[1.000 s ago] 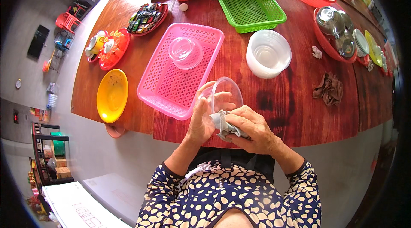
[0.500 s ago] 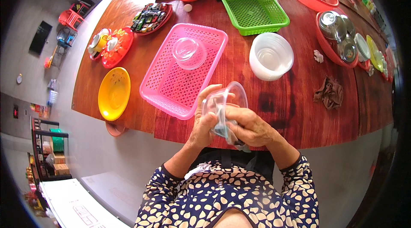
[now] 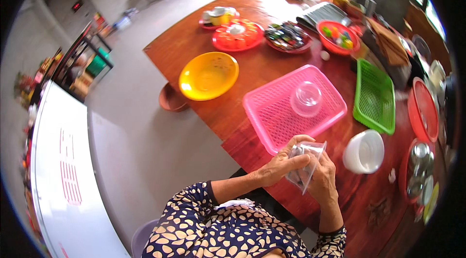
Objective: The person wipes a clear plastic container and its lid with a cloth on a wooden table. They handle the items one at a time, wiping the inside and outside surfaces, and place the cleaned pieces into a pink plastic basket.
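Observation:
Near the table's front edge, both hands hold a clear plastic tub (image 3: 302, 179), tilted, its rim towards the right. My left hand (image 3: 282, 165) grips it on one side, thumb across it. Fingers of my right hand (image 3: 322, 180) close on the other side and are partly hidden behind the clear wall. Something greyish shows through the plastic; whether it is a cloth I cannot tell. Just beyond the hands lies a pink mesh basket (image 3: 264, 107) with a clear round tub (image 3: 307, 98) in it. A stack of whitish tubs (image 3: 357, 153) stands right of my right hand.
A yellow bowl (image 3: 208, 76) sits at the table's left edge. Behind are red trays with cups (image 3: 238, 36) and toy cars (image 3: 287, 35), and a bowl of coloured pieces (image 3: 337, 37). A green basket (image 3: 374, 95), red basin (image 3: 423, 107), metal lids (image 3: 418, 170) and a brown cloth (image 3: 378, 212) are rightward.
My view has swung left, so the table things appear farther right. The tub has been turned in my hands, and the grey material hanging below it before no longer shows there.

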### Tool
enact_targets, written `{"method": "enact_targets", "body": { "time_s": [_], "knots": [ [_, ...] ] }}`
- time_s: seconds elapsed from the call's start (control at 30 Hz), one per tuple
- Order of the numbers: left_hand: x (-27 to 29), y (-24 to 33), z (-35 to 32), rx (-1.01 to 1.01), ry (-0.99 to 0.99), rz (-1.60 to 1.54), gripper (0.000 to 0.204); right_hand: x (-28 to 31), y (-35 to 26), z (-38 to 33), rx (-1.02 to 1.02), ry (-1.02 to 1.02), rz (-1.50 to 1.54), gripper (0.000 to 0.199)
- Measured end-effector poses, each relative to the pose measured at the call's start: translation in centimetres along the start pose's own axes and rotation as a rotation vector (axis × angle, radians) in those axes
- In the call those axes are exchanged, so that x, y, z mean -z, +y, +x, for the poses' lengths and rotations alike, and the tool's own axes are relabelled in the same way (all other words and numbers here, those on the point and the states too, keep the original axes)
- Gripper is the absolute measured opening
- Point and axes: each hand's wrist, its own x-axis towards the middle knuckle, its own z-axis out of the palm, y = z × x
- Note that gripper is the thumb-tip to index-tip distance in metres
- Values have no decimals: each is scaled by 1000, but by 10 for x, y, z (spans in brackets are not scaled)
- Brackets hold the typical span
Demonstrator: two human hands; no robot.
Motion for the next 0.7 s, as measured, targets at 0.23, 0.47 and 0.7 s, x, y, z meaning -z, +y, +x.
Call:
{"method": "enact_targets", "body": {
  "time_s": [0.23,0.47,0.7],
  "knots": [
    [18,31,-17,-227,111,-22,58,-2,-33,51,-488,-210,1060,25],
    [34,71,-40,-575,259,154,72,-19,-57,109,-275,-393,974,36],
    [60,106,-65,-605,257,-115,71,-40,-65,158,517,-428,773,42]
  ]
}}
